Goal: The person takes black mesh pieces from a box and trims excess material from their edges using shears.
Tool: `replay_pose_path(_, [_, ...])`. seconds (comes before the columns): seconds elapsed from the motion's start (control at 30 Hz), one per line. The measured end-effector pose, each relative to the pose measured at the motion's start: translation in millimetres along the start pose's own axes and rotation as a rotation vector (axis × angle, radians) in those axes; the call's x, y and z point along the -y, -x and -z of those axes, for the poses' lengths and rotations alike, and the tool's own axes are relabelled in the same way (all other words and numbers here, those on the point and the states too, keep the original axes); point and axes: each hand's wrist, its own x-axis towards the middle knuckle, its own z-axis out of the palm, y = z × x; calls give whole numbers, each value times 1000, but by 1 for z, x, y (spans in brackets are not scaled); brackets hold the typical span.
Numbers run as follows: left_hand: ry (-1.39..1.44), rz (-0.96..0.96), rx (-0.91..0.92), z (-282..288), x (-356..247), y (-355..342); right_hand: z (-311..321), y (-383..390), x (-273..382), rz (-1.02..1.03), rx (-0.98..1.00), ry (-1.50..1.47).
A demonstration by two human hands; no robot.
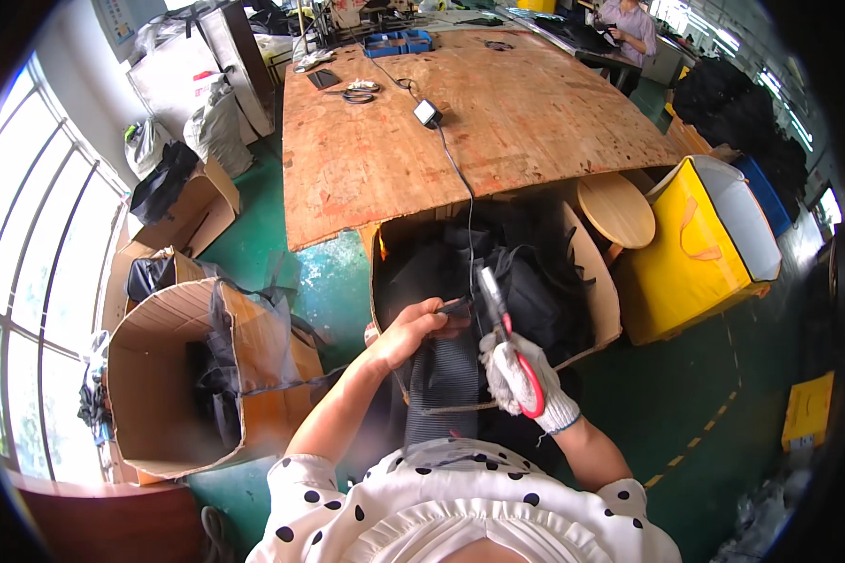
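My bare left hand (pixel 408 333) pinches the end of a wide black webbing strap (pixel 441 385), which hangs down toward my lap. Just to its right, my right hand (pixel 526 385), in a white knitted glove, grips red-handled scissors (pixel 530 380), their metal blades raised and blurred beside the strap end. A thin black cord runs from a small adapter (pixel 427 114) over the table edge down toward my hands. Beneath and beyond them, a large cardboard box (pixel 599 291) holds a pile of black fabric items (pixel 526 281).
A wooden table (pixel 554 122) spans the front, with scissors (pixel 359 92) and blue trays (pixel 394 42) on it. Another open carton (pixel 169 375) stands left, a yellow insulated box (pixel 671 272) and round board (pixel 615 206) right. A person (pixel 629 33) works at back right.
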Motion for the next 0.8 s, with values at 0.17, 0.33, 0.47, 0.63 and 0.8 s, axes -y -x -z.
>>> replay_pose_path(0.17, [-555, -304, -30, -21, 3, -5, 14, -29, -11, 956, -329, 1063])
replay_pose_path(0.33, [-893, -356, -36, -28, -13, 6, 17, -37, 24, 335, 272, -867])
replay_pose_path(0.47, [-1223, -218, -195, -4, -13, 34, 19, -25, 59, 315, 105, -952])
replay_pose_path(0.63, [-1192, -288, -190, 0, -11, 51, 40, -30, 56, 337, 246, -1115])
replay_pose_path(0.8, [-1110, -261, -230, 8, -7, 50, 59, -33, 61, 401, 140, -852])
